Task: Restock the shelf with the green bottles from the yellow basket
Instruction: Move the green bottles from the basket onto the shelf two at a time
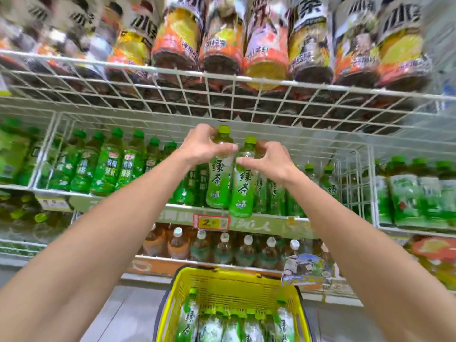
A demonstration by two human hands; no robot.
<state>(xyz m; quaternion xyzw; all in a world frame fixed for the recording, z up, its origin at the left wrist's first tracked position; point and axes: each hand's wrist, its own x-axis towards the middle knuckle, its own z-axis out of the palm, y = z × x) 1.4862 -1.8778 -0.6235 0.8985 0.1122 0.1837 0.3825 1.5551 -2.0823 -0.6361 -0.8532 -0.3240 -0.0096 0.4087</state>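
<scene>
Fingers of left hand (202, 146), right hand (269, 159) curl round green bottles (219, 183), tips apparently hidden; yellow basket (197, 270) cropped.

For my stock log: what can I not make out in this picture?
Head view:
Yellow basket: cut off by the bottom edge; bottle count unknown.
Top-shelf bottles: blurred, labels unreadable.
Price tag: digits after the 2 are blurred.
Held bottles: left hand and right hand hide their shoulders.
</scene>
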